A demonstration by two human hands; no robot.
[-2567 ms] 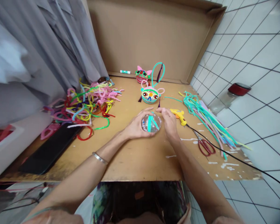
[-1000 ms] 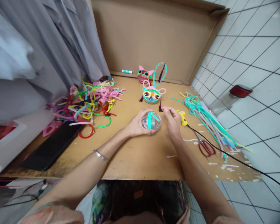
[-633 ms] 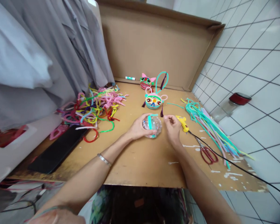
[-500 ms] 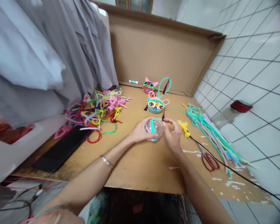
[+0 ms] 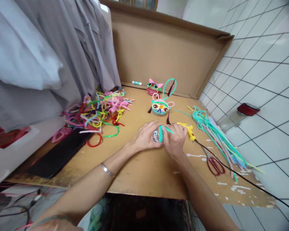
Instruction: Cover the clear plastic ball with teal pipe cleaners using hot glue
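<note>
My left hand [image 5: 144, 136] is wrapped round a clear plastic ball [image 5: 155, 136] from its left side. A turquoise pipe cleaner [image 5: 161, 134] runs down over the ball, and its loose end sticks out to the right. With fingers curled and thumb pressed against the ball, my right hand [image 5: 176, 140] grips the pipe cleaner; part of the ball is hidden behind it. Just beyond the hands sits a decorated lion-like head [image 5: 160, 107] with pink loop ears and dark tassels. Behind it stands a smaller red and pink one [image 5: 153, 88].
A yellow glue gun [image 5: 189, 131] and red-handled scissors [image 5: 215, 165] lie right of my hands, near a bundle of pipe cleaners [image 5: 214, 134]. On the left are a tangled heap of pipe cleaners [image 5: 96, 112] and a black phone-like slab [image 5: 60, 154]. A cardboard wall [image 5: 159, 51] closes the back.
My right hand has moved in against the ball, its thumb now pressing there. The ball has turned, and the pipe cleaner's free end now points right past my fingers.
</note>
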